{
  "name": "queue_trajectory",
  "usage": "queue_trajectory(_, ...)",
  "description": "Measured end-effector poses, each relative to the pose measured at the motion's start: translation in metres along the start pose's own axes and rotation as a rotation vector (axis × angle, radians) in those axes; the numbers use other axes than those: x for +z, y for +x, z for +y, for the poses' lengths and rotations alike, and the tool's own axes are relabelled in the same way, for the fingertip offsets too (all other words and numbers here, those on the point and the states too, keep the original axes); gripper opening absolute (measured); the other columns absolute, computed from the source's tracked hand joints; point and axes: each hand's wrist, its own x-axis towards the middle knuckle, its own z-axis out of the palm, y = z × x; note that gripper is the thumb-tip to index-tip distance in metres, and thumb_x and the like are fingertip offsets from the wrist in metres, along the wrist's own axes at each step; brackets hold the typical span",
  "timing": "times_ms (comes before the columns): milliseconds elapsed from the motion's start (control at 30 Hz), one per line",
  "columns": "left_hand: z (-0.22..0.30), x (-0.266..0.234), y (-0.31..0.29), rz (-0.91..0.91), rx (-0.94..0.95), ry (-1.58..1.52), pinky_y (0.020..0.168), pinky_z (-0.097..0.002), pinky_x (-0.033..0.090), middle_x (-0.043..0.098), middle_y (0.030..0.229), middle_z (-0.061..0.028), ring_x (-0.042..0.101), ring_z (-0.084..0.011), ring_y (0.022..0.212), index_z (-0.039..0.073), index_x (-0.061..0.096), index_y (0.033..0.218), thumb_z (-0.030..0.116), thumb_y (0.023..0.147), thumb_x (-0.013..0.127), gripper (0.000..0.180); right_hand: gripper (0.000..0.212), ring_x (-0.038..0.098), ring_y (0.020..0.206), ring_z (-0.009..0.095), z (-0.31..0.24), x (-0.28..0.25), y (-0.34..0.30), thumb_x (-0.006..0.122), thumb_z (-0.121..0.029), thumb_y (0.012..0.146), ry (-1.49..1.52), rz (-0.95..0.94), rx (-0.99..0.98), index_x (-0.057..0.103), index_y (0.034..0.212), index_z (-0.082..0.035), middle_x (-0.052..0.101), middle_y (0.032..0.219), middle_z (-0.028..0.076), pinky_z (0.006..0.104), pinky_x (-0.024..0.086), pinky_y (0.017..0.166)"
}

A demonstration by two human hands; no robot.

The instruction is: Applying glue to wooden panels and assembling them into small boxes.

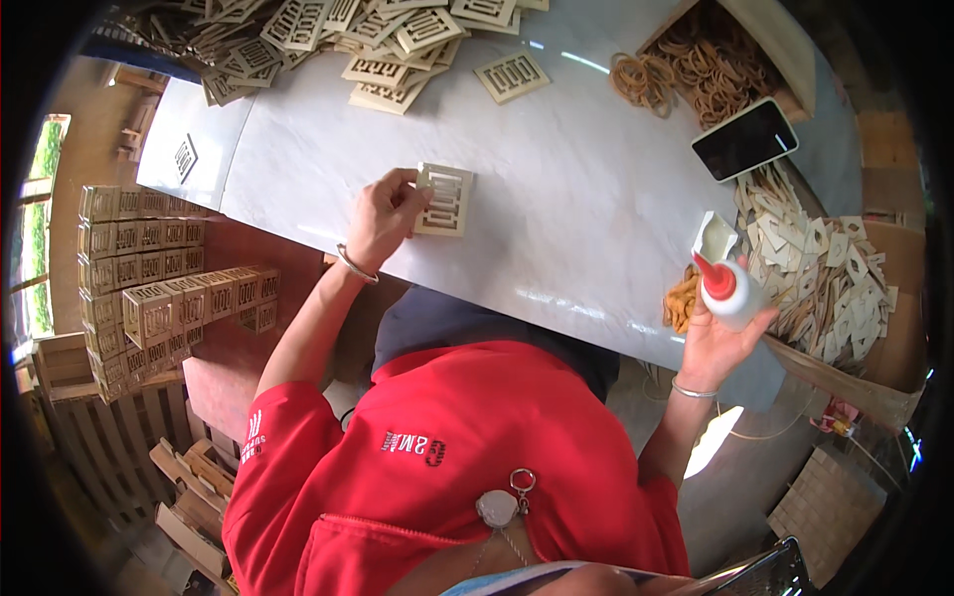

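Table (566,149): grey-white, marbled, runs across the view; slotted piece, hands and bottle all at its top or near edge

Stacked slotted boxes (139,283): pale, several rows high, to the person's left, beyond the table

Bin (845,390): low, brown, at right, heaped with small flat offcuts (820,278)

Pile of slotted panels (407,45): loose, overlapping, at the far side

Box (790,55): far right, filled with rubber bands (711,74); more bands just beside it on the table

Right hand (715,348): over the near right table edge, palm up, fingers curled around a bottle, thumb out to one side

Left hand (381,214): near the middle front of the table, thumb and forefinger pinching the left edge of a slotted piece

Phone (745,139): black screen, pale edge, beside the rubber bands

Bottle (740,306): white, red nozzle, held in the right hand, well apart from the slotted piece; nozzle aimed up and leftward

Slotted piece (449,204): pale, squarish, on the table under the left hand; whether one layer or more, cannot tell

Lone panel (512,76): lying just apart from the pile

Step in hand, as judged: glueing, with bottle ready and piece steadied; no glue seen on it

Next move, as judged: calls for the nozzle brought over and tipped down to an edge, the left pinch kept clear and firm
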Motion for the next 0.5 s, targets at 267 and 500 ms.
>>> queue_trajectory(267,0.014,0.012,0.021,0.026,0.226,0.427,0.059,-0.0334,0.049,0.062,0.080,-0.0139,0.062,-0.0223,0.064,-0.002,0.061,0.099,0.022,0.080,0.070,0.032,0.068,0.054,0.115,0.034,-0.014,-0.007,0.013,0.050,-0.049,0.091,0.287,-0.146,0.198,0.042,0.129,0.006,0.052,0.126,0.022,0.0403,0.052,0.090)
queue_trajectory(500,0.044,0.047,0.114,0.097,0.724,0.803,0.077,-0.0390,0.048,0.056,0.103,-0.0131,0.058,-0.0289,0.092,0.000,0.056,0.107,0.032,0.079,0.069,0.045,0.068,0.054,0.114,0.032,-0.016,-0.030,0.014,0.049,-0.048,0.091,0.244,0.029,0.163,0.035,0.137,0.000,0.051,0.130,0.011,0.0423,0.055,0.083)
